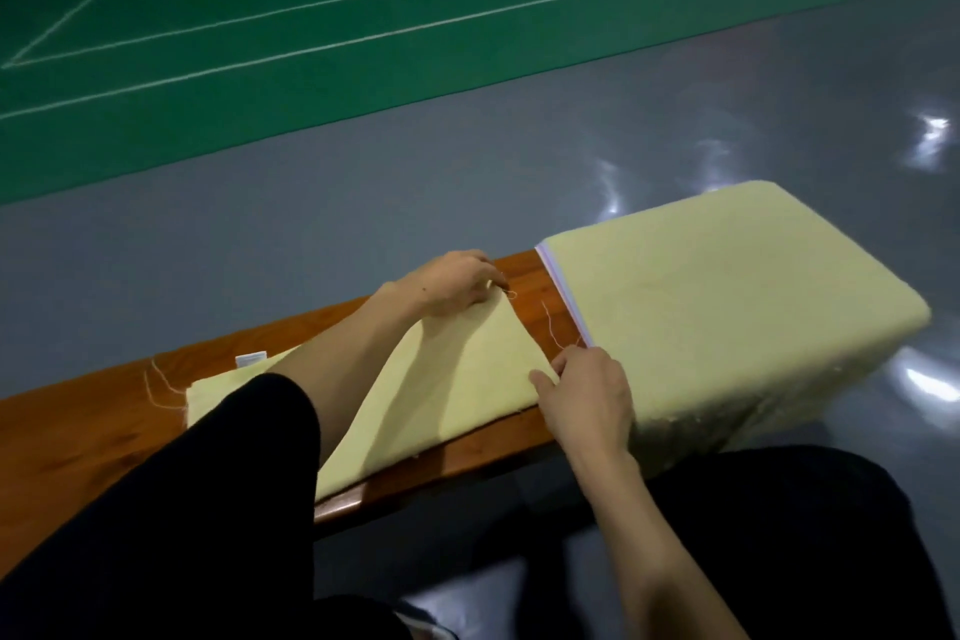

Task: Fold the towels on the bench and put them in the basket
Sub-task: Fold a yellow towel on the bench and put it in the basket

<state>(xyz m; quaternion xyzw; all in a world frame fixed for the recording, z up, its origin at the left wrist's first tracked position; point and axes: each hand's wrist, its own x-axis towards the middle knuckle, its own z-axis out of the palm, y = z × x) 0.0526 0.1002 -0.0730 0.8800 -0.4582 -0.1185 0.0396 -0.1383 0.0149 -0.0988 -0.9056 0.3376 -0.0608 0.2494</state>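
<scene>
A pale yellow towel point(457, 379) lies flat along the brown wooden bench point(78, 431), with a white label at its far left edge. My left hand point(452, 283) pinches its far right corner. My right hand point(587, 395) pinches its near right corner. To the right a second pale yellow towel point(727, 296) lies spread over the bench end and hangs down its sides, with white and lilac layers showing at its left edge. No basket is in view.
Grey glossy floor point(363, 203) lies beyond the bench, then a green court point(311, 16) with white lines. My legs in black trousers point(805, 535) sit against the bench's near side. Loose threads trail from the towel corners.
</scene>
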